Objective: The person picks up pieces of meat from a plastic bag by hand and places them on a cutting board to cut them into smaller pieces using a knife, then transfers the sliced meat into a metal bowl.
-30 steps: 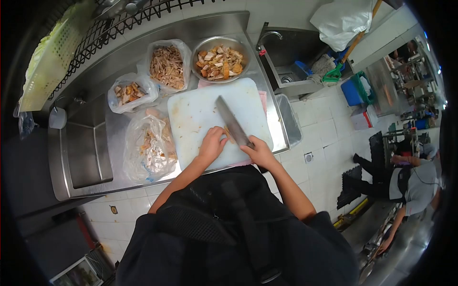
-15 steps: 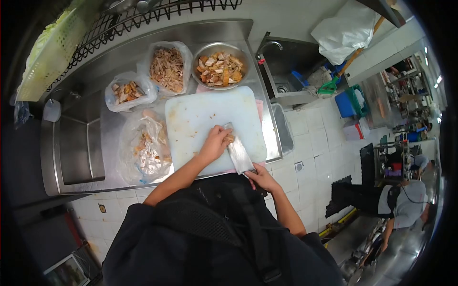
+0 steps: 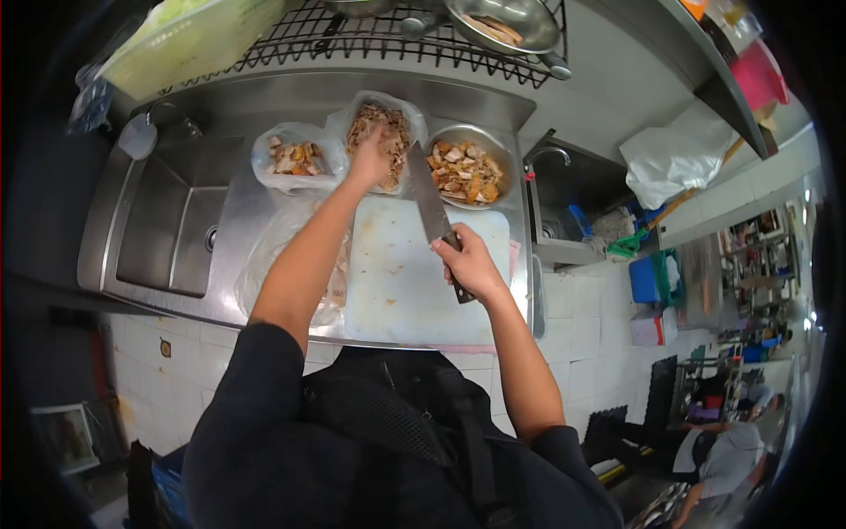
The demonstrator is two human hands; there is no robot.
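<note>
- Since half a second ago, my left fingers have left the cutting board for the bag of shredded meat, and the knife has slid up so its tip pokes past the board's 12 o'clock edge.
- Right fingers are wrapped tight round the knife handle, blade aimed between 11 and 12.
- Left ones are pretty blurry over the shreds, at the board's 11 o'clock, so can't tell if they're apart or pinching anything.
- Steel bowl of chopped pieces sits at 1 o'clock, just beside the board.
- Smaller bag of chunks is at 10, touching the shreds bag.
- Big clear bag is at 9, partly hidden by my forearm.
- Few little scraps on the board, and it's all on a steel counter.
</note>
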